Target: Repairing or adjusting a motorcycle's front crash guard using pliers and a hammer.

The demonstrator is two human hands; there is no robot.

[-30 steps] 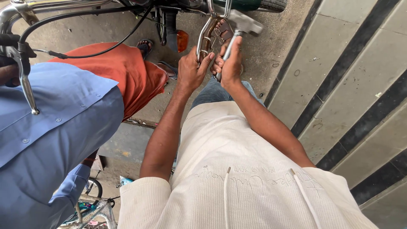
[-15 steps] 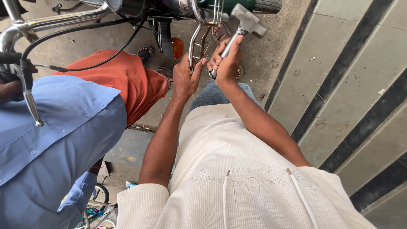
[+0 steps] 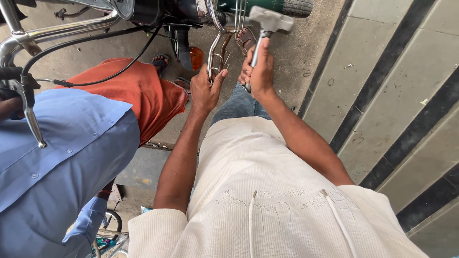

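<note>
1. Hammer, grey metal with a blocky head [image 3: 270, 20], now sits higher at top centre than a second ago; our right hand [image 3: 258, 71] is clenched round its handle.
2. Left hand [image 3: 206, 91] grips the chromed motorcycle guard bar [image 3: 213, 50]; we judge a strike is being readied.
3. Concrete floor [image 3: 306, 57] beneath; striped tiles [image 3: 382, 95] right. A person in a blue shirt [image 3: 57, 153] stands left.

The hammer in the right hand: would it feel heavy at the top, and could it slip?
The hammer probably feels top-heavy: its blocky metal head sits far above the right hand. The thin, smooth handle may slip, though the fist wraps it fully. It looks stiff.
</note>
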